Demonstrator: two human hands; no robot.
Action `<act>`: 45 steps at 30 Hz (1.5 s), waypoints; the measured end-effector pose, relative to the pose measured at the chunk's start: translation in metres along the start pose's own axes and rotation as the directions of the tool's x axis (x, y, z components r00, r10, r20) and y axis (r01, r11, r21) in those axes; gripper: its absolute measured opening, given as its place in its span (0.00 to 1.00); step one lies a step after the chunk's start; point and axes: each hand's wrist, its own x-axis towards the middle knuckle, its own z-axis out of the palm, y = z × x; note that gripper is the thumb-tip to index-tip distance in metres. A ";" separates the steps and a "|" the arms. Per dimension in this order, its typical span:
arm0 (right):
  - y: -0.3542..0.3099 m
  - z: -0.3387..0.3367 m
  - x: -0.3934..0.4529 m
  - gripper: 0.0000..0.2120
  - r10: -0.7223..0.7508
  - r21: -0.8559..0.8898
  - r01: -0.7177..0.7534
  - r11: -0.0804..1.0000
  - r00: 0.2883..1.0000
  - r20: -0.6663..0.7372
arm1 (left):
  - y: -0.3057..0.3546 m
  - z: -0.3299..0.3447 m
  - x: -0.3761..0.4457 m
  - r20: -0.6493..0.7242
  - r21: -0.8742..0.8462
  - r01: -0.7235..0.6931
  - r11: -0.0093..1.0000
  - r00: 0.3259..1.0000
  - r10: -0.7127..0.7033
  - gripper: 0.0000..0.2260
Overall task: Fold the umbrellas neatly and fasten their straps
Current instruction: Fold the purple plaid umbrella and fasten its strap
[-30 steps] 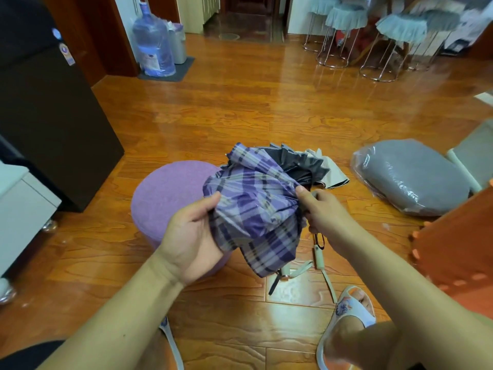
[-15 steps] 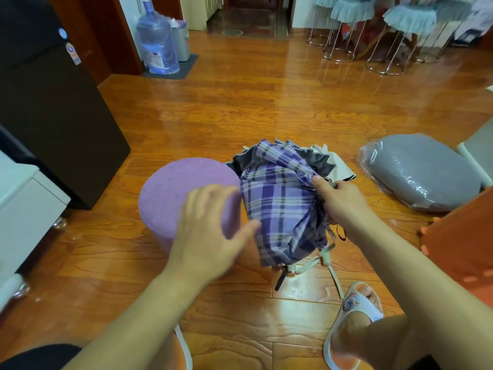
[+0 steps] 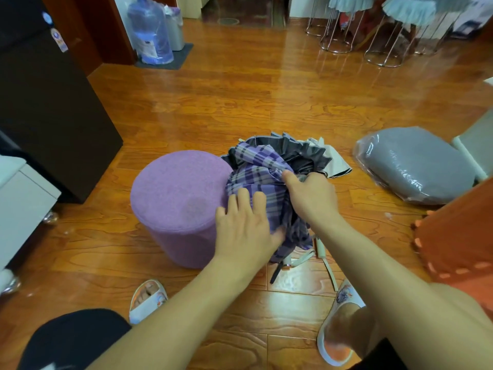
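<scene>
Presently half-gathered: plaid umbrella at the purple stool's three o'clock, right hand pinching canopy, left hand flat-fingered smoothing pleats, strap dangling unfastened.

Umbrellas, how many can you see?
2. The purple plaid fabric umbrella is in the hands; a white-edged grey umbrella lies on the wooden floor behind it, partly hidden. Others may be out of view.

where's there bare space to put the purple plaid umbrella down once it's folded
The purple stool top is bare. Open wood floor stretches beyond it toward the water jug. It is crowded right of the plaid umbrella: another umbrella, then the wrapped grey cushion.
</scene>
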 end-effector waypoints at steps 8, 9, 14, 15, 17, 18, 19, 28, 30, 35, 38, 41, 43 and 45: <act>-0.006 0.005 0.000 0.28 -0.011 0.011 0.011 1.000 1.000 -0.030 | 0.008 0.007 -0.006 -0.002 0.015 -0.035 0.999 0.999 0.035 0.27; -0.006 0.006 0.000 0.28 0.000 0.011 0.000 1.000 1.000 -0.029 | 0.010 0.007 -0.008 0.002 0.020 -0.047 0.999 0.999 0.047 0.27; -0.007 0.006 0.008 0.27 0.064 0.055 -0.063 0.996 0.998 -0.002 | 0.005 0.009 -0.008 0.101 0.049 0.021 0.999 0.995 -0.026 0.20; -0.005 0.004 0.012 0.26 0.083 0.069 -0.082 0.994 0.997 -0.001 | 0.002 0.006 -0.007 0.107 0.040 0.022 0.999 0.994 -0.026 0.18; -0.002 -0.004 0.020 0.26 0.108 0.083 -0.107 0.991 0.994 -0.013 | -0.004 -0.007 -0.002 0.081 0.006 0.010 1.000 0.997 -0.010 0.15; 0.001 -0.007 0.022 0.26 0.109 0.076 -0.107 0.991 0.994 -0.022 | -0.009 -0.015 0.002 0.046 -0.017 0.012 1.000 0.999 -0.011 0.14; 0.003 -0.010 0.023 0.27 0.100 0.057 -0.098 0.994 0.995 -0.030 | -0.015 -0.022 0.007 0.003 -0.041 0.021 0.999 1.000 -0.021 0.12; 0.023 -0.007 0.008 0.24 -0.277 -0.278 0.251 0.927 0.959 -0.059 | -0.043 -0.050 0.019 0.158 -0.528 0.208 0.823 0.977 -0.146 0.03; 0.023 -0.013 0.011 0.24 -0.326 -0.313 0.298 0.902 0.945 -0.039 | -0.057 -0.055 0.020 0.156 -0.501 0.120 0.857 0.987 -0.047 0.06; 0.030 -0.021 0.009 0.20 -0.426 -0.294 0.421 0.858 0.903 0.052 | -0.075 -0.062 0.017 0.204 -0.406 -0.051 0.913 0.968 0.144 0.13; 0.037 -0.015 0.008 0.18 -0.421 -0.320 0.454 0.832 0.891 0.168 | -0.073 -0.061 0.008 0.251 -0.415 -0.013 0.910 0.960 0.128 0.17; 0.039 -0.019 0.009 0.18 -0.366 -0.278 0.441 0.854 0.887 0.283 | -0.081 -0.062 0.005 0.307 -0.422 0.009 0.906 0.942 0.133 0.18; 0.041 -0.024 0.008 0.19 -0.331 -0.215 0.437 0.874 0.857 0.396 | -0.086 -0.063 0.004 0.373 -0.376 0.054 0.925 0.923 0.098 0.20; 0.042 -0.027 0.005 0.17 -0.350 -0.179 0.483 0.857 0.802 0.483 | -0.091 -0.063 0.003 0.428 -0.315 0.047 0.948 0.898 0.098 0.19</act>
